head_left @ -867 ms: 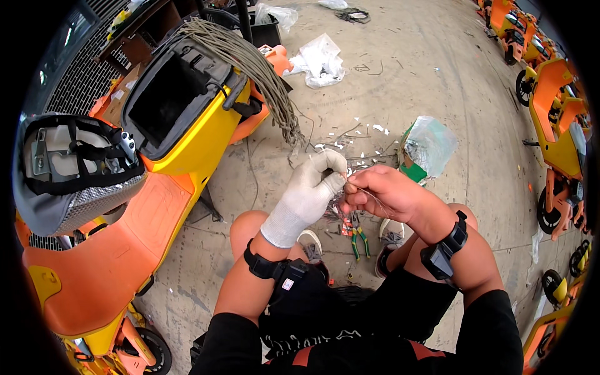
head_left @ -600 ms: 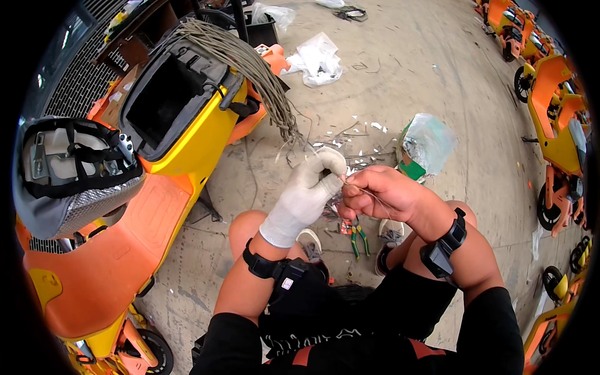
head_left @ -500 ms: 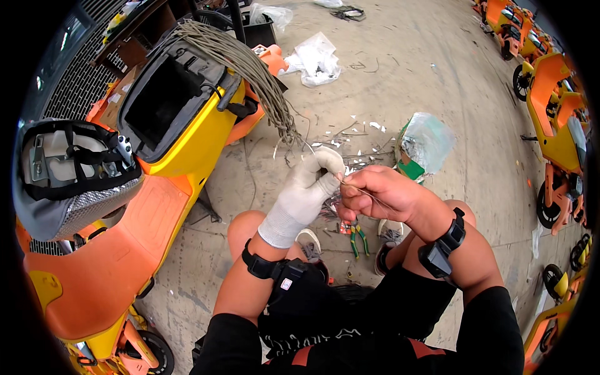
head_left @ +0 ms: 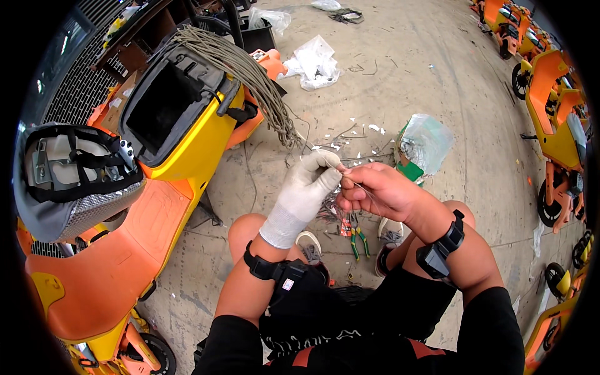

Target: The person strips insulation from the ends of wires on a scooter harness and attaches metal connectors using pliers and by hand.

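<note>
My left hand (head_left: 295,199), in a white knit glove, pinches a thin cable between thumb and fingers. Fingertip to fingertip with it, my bare right hand (head_left: 389,192) is closed on fine wire strands (head_left: 370,195) that trail out toward my right knee. A thick bundle of grey-brown cables (head_left: 240,65) hangs over the back of a yellow and orange scooter (head_left: 200,147), its loose ends just beyond my left hand. On the floor under my hands lie green-handled pliers (head_left: 355,232) and a heap of dark cut scraps (head_left: 330,209), partly hidden.
A green box with a clear plastic bag (head_left: 428,142) stands ahead on the right, with white scraps (head_left: 374,127) beside it. A grey padded bag (head_left: 81,181) rests on the scooter at left. Farther off lies a white plastic bag (head_left: 315,59). More orange scooters (head_left: 550,112) line the right side.
My left fingers have straightened a little from their curled pose and shifted slightly at the wire. My right hand stays nearly in place, still pinching.
</note>
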`<action>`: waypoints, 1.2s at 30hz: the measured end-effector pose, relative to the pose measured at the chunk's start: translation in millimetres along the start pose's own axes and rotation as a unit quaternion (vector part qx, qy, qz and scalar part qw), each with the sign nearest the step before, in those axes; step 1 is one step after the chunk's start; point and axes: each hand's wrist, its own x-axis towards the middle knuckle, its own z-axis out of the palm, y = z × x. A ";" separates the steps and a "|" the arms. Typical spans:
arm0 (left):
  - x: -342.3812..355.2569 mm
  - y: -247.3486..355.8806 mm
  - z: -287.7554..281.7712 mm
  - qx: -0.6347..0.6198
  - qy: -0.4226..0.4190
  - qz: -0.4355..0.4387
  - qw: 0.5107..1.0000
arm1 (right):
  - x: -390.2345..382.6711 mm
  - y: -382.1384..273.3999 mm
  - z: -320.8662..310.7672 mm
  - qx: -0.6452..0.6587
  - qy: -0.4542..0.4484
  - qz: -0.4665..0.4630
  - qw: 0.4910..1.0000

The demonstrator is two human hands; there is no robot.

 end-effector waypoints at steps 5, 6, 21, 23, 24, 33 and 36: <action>3.3 2.5 5.0 0.084 0.092 -0.017 0.992 | 2.8 3.8 -8.8 -0.254 0.187 -0.099 0.944; 3.1 5.3 6.5 0.103 0.113 -0.023 0.988 | 2.9 1.7 -8.3 -0.360 0.239 -0.146 0.890; 6.0 -7.5 -2.1 0.038 0.129 -0.121 0.983 | 11.8 13.3 6.7 -0.775 0.272 -0.402 0.404; 5.5 -7.1 -4.0 0.020 0.126 -0.127 0.984 | 13.8 12.9 7.7 -0.768 0.273 -0.418 0.401; 5.4 -7.0 -4.1 0.022 0.124 -0.127 0.984 | 14.0 13.3 7.7 -0.765 0.275 -0.424 0.399; 2.0 -2.1 -2.9 0.157 0.105 -0.056 0.980 | 6.9 6.4 11.1 -0.419 0.194 -0.075 0.884; 2.2 -1.8 -1.6 0.132 0.066 -0.020 0.989 | 10.3 9.3 1.2 -0.130 0.085 -0.059 0.986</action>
